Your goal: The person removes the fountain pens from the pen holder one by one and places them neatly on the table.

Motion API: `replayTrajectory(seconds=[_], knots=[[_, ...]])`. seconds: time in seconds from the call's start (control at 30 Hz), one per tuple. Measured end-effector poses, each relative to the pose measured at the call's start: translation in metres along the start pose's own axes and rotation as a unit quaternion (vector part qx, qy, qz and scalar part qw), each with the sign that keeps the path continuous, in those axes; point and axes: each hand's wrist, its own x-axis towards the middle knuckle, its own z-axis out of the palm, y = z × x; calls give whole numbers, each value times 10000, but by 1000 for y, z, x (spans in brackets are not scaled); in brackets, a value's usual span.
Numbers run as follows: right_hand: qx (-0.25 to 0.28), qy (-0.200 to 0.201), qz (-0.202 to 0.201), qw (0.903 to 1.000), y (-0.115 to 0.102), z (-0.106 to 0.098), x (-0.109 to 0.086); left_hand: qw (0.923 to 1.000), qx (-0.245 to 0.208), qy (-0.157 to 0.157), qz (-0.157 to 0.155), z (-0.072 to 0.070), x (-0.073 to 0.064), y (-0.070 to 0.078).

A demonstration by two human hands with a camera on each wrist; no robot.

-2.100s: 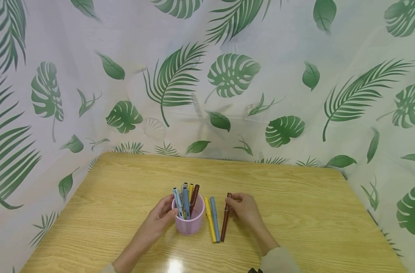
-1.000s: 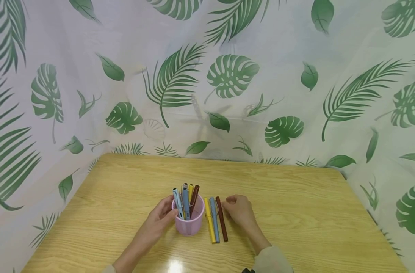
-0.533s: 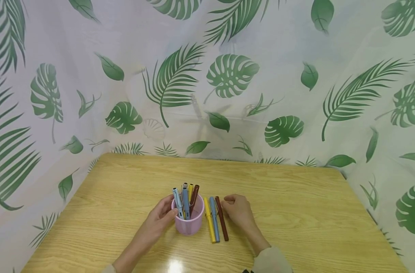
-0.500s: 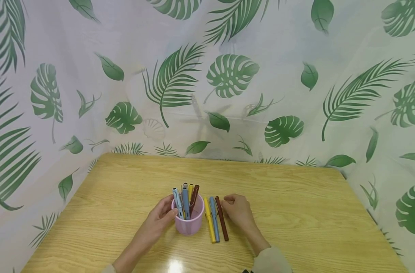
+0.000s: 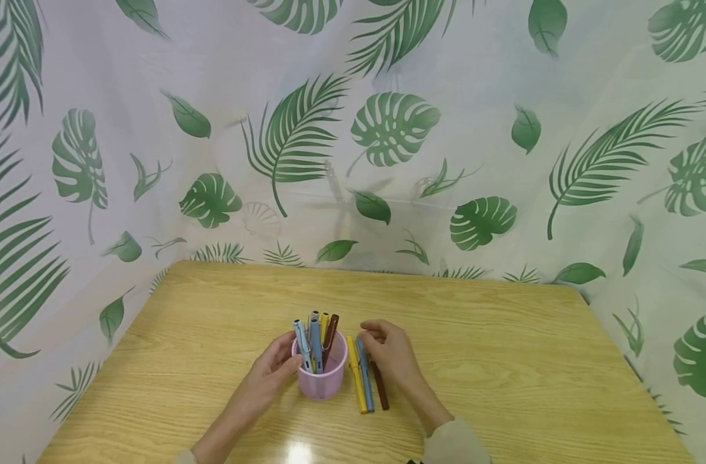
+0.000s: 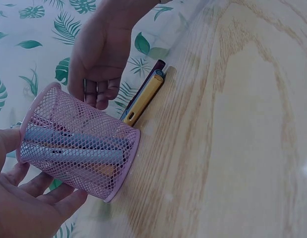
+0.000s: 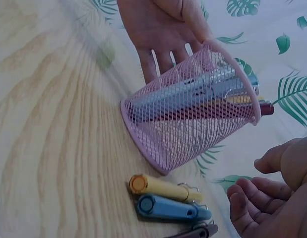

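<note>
A pink mesh pen cup (image 5: 320,388) stands upright on the table, several pens inside, including a light blue pen (image 5: 302,348) and a dark red pen (image 5: 330,336). My left hand (image 5: 269,369) grips its left side, thumb near the rim and fingers around the wall (image 6: 76,148). Right of the cup, a yellow pen (image 5: 357,381), a blue pen (image 5: 365,385) and another dark red pen (image 5: 382,393) lie side by side. My right hand (image 5: 392,356) is over the blue pen's far end; the right wrist view shows a gap between thumb and fingers, holding nothing.
The wood-grain table (image 5: 503,361) extends to both sides and behind the cup. A white cloth with green leaf prints (image 5: 306,232) hangs along its back and sides.
My right hand set the dark red pen down beside the yellow and blue ones and let go. Since then it has moved left over the blue pen. The left hand has stayed on the cup.
</note>
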Motion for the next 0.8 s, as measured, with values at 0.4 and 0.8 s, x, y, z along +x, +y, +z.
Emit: replayTrajectory(seconds=[0.4, 0.8], knots=[[76, -212, -156, 9996, -24, 7, -5, 10000, 33, 66, 9, 0, -1, 0], [96, -279, -421, 9987, -34, 16, -4, 9997, 191, 83, -99, 0, -2, 1]])
